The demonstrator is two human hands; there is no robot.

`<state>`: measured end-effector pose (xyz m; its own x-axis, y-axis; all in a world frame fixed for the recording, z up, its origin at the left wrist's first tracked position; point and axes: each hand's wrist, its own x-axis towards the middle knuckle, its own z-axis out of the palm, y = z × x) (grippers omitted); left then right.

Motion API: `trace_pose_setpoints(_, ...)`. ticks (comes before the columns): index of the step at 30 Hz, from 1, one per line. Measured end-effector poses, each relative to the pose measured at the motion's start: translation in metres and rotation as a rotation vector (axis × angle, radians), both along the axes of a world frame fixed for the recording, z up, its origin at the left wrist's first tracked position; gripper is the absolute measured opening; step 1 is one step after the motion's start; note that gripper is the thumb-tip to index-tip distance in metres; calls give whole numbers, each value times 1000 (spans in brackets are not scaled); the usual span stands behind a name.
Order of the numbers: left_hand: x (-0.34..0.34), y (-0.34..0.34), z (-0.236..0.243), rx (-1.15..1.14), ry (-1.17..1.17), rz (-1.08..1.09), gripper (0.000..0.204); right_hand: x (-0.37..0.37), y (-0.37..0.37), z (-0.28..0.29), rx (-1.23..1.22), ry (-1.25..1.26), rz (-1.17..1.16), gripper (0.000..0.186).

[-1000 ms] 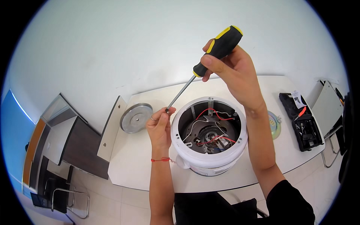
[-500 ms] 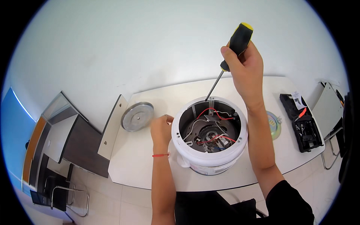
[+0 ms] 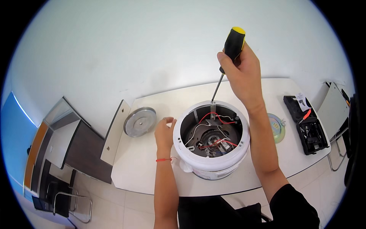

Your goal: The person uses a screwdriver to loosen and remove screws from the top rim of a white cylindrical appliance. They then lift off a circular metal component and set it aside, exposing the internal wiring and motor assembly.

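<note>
A white, round rice cooker housing [image 3: 207, 157] stands open on the table, with red and white wires and metal parts showing inside. My right hand [image 3: 244, 76] is closed round the handle of a black and yellow screwdriver [image 3: 234, 42]. The screwdriver slants down, and its tip meets the far rim above a metal bracket [image 3: 213, 110]. My left hand [image 3: 164, 132] is beside the left rim with its fingers curled together. Whatever its fingertips hold, if anything, is too small to make out, and I cannot tell if they touch the rim.
A round metal plate [image 3: 140, 122] lies on the left of the white table [image 3: 133, 173]. To the right are a greenish round disc [image 3: 277, 129] and an open black tool case [image 3: 307, 131] with a red-handled tool [image 3: 306, 115]. A white wall [image 3: 171, 45] rises behind.
The screwdriver and my right hand have shifted slightly left and down, and the shaft is more upright. My left hand, blurred before, is now still near the rim.
</note>
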<state>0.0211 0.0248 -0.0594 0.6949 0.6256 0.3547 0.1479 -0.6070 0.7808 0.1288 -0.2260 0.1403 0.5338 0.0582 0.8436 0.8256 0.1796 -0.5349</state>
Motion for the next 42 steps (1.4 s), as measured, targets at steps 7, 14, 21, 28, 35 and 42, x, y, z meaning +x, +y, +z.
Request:
trace_pose_setpoints(7,-3,-38,39,-680,-475,-655,69,-2,-2,-1,-14,5,13,20)
trace_pose_setpoints(14,-8,-58,46,-772,-553,-941,77,-7,-1,1,-35,-52,-9,20)
trace_pose_setpoints(21,-9,-64,53,-803,-507,-959,84,-7,-9,-2,-103,-97,306,15)
trace_pose_setpoints(28,-10,-62,53,-808,-503,-962,85,-9,-17,1,-266,-230,521,22)
trace_pose_setpoints(35,-10,-62,53,-826,-499,-961,85,-5,-17,1,-395,-397,663,38)
trace_pose_setpoints(42,-10,-61,53,-832,-501,-959,85,-9,-20,5,-411,-429,596,33)
